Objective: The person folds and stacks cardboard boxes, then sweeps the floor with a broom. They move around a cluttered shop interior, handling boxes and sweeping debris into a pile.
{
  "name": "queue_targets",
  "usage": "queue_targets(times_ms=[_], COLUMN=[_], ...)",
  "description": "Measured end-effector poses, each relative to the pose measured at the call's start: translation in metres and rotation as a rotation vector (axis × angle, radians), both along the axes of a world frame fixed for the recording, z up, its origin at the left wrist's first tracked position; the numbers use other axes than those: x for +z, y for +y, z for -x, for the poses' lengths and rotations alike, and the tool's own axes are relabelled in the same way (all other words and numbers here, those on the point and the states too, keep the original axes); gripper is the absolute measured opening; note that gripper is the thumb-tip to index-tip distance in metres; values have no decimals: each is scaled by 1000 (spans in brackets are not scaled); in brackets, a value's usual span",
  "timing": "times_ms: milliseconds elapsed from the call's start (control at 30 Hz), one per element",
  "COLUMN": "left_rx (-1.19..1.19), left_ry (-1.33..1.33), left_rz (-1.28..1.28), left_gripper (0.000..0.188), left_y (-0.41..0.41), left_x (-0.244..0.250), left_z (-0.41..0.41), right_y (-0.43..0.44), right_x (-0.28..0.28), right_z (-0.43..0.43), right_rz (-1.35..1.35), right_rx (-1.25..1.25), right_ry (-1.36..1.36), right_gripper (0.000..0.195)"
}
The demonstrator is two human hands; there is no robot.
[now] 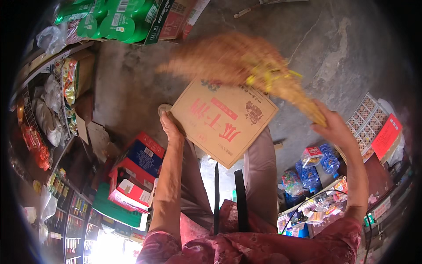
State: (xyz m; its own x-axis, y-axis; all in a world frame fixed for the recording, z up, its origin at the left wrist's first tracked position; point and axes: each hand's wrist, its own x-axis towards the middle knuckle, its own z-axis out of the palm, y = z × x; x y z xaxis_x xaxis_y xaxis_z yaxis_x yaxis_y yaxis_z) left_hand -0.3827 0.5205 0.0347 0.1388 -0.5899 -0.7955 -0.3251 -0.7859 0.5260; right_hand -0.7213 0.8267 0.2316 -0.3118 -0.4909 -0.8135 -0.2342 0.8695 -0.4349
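Observation:
In front of my legs a closed brown cardboard box (pixel 221 122) with red printed characters is tilted cornerwise. My left hand (pixel 172 127) grips the box's left edge, thumb up at the side. My right hand (pixel 333 127) is closed round the handle of a straw hand broom (pixel 227 59) with yellow binding. The broom's bristles are blurred and lie over the far edge of the box, hiding part of it; whether they touch it I cannot tell.
Shelves with packaged goods (pixel 71 85) line the left. Green bottle packs (pixel 118 23) stand at the top left, red cartons (pixel 132 184) lower left. Egg trays (pixel 367 118), blue bottles (pixel 308 175) and a counter of small goods (pixel 319 211) are to the right. Concrete floor (pixel 329 43) lies ahead.

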Motion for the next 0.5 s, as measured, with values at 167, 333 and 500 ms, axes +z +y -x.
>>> queue_targets(times_ms=[167,333,500], left_rx=[61,77,84], left_ry=[209,161,142], left_rz=[-112,-126,-182], left_gripper=[59,60,61], left_y=[-5,-3,-3], left_x=[-26,-25,-21], left_z=[-28,-34,-31], right_y=[21,113,193], right_x=[-10,25,36], right_z=[-25,-25,-7], right_rz=[-224,-505,-671], right_rx=[241,272,214], right_ry=[62,175,304], right_gripper=[65,66,61])
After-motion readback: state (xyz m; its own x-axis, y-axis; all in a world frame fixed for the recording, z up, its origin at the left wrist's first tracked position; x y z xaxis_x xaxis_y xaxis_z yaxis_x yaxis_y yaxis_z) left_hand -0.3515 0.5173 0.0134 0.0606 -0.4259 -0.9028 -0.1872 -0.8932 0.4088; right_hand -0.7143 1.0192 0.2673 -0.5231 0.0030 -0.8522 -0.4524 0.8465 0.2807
